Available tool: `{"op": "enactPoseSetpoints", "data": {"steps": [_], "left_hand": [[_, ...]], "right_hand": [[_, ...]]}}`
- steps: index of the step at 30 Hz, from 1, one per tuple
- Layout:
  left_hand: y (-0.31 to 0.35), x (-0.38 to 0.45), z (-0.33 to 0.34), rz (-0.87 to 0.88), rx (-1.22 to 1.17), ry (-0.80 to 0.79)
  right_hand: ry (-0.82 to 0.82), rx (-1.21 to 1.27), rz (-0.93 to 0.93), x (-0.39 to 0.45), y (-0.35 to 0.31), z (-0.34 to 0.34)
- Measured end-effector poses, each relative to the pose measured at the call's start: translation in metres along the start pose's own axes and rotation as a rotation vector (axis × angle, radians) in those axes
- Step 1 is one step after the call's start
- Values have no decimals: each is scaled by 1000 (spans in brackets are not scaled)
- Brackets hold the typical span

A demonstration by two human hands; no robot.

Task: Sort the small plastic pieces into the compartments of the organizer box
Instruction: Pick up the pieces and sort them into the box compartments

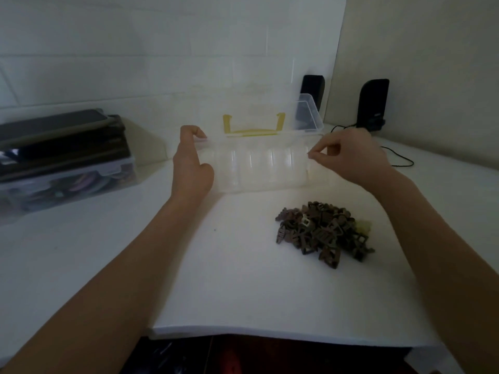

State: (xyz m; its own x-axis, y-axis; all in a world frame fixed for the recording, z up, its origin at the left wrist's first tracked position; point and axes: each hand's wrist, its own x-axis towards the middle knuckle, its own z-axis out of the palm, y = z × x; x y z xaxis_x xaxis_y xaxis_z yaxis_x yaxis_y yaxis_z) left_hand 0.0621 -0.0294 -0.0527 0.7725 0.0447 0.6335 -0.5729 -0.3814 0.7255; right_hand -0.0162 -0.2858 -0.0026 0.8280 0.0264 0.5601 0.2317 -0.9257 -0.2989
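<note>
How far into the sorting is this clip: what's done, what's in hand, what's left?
Done: the organizer box stands open, lid up; its compartments look empty. In hand: the left hand grips the box's left end, and the right hand pinches at its right edge, though no piece shows there. Left: the whole pile of brown pieces sits unsorted on the table.

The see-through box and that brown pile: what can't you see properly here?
Head view only:
- Organizer box: its compartments look empty, but glare and clear plastic blur them.
- Left hand: covers the box's left end.
- Right hand: fingertips pinch at the right edge; any piece there is too small.
- Brown pieces: heaped, uncountable.
</note>
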Motion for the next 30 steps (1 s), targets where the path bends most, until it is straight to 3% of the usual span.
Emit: {"op": "enactPoseSetpoints", "data": {"steps": [2,4,8,13,21,26,30], "left_hand": [[-1,1,0,-2,-4,8],[-1,1,1,6,-26,24],[-6,5,4,-24,-132,79],[-7,8,4,-96,-167,104],[-3,3,3,-77,-178,122],[-16,18,1,-267,-144,195],[-26,20,-1,-215,-58,216]], "right_hand": [[-110,177,-12,0,-9,-10],[-352,298,-27,-2,-20,-13],[-751,243,-62,-4,-28,-1],[-828,220,-88,-5,-29,9],[-687,331,-145,-4,-32,14],[-283,410,-36,-1,-16,3],[-50,274,55,-2,-4,14]]}}
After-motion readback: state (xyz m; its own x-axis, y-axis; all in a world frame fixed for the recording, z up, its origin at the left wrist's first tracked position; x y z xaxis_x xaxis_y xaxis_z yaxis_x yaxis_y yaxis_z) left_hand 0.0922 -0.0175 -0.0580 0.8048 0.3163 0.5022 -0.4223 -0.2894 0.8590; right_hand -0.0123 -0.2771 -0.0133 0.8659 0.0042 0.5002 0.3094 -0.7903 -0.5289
